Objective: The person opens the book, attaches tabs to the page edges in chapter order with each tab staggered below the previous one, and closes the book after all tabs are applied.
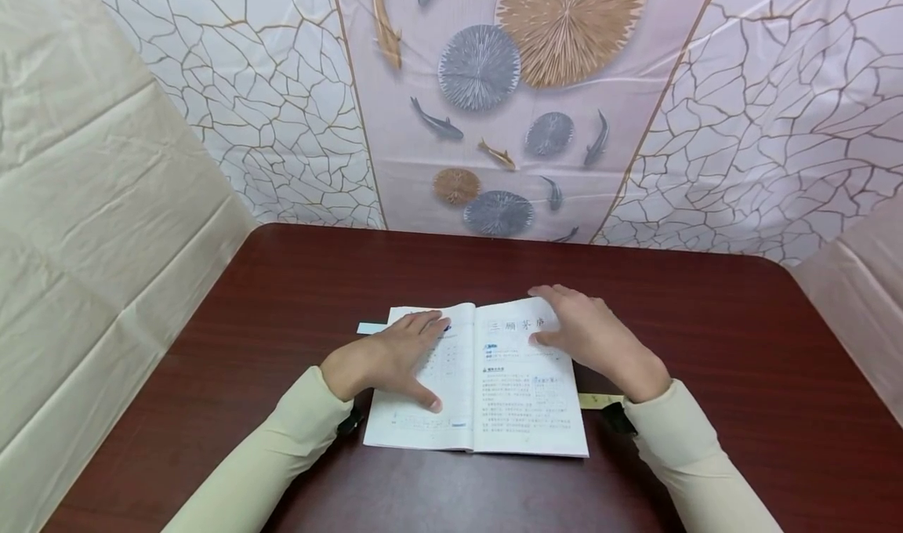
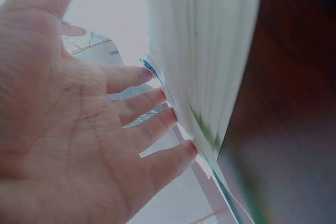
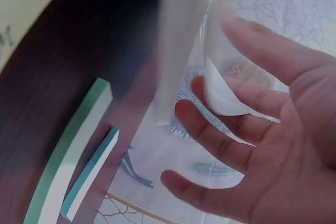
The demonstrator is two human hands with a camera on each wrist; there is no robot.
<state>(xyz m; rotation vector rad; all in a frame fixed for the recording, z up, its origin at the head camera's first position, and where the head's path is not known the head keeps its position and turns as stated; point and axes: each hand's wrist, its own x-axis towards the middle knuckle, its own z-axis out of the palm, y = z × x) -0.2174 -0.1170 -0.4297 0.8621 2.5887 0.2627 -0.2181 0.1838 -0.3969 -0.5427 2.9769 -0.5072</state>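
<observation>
An open book [image 1: 522,415] with printed pages lies on the table below both hands. My left hand [image 1: 391,357] rests spread over the left page, its fingers straight and thumb apart; in the left wrist view the fingertips [image 2: 184,153] meet the page near the book's edge. At the top right corner my right hand [image 1: 600,333] pinches a page, with the thumb on the printed face and the fingers beyond the edge. In the right wrist view this page [image 3: 223,95] curves up between thumb and fingers.
A pale blue strip [image 1: 371,328] sticks out at the book's left, and a yellow strip with writing [image 1: 596,401] at its right. Two white-sided strips, one green-topped [image 3: 71,145] and one teal-topped [image 3: 94,169], lie on the dark red table [image 1: 303,274]. Patterned cloth [image 1: 282,110] hangs behind.
</observation>
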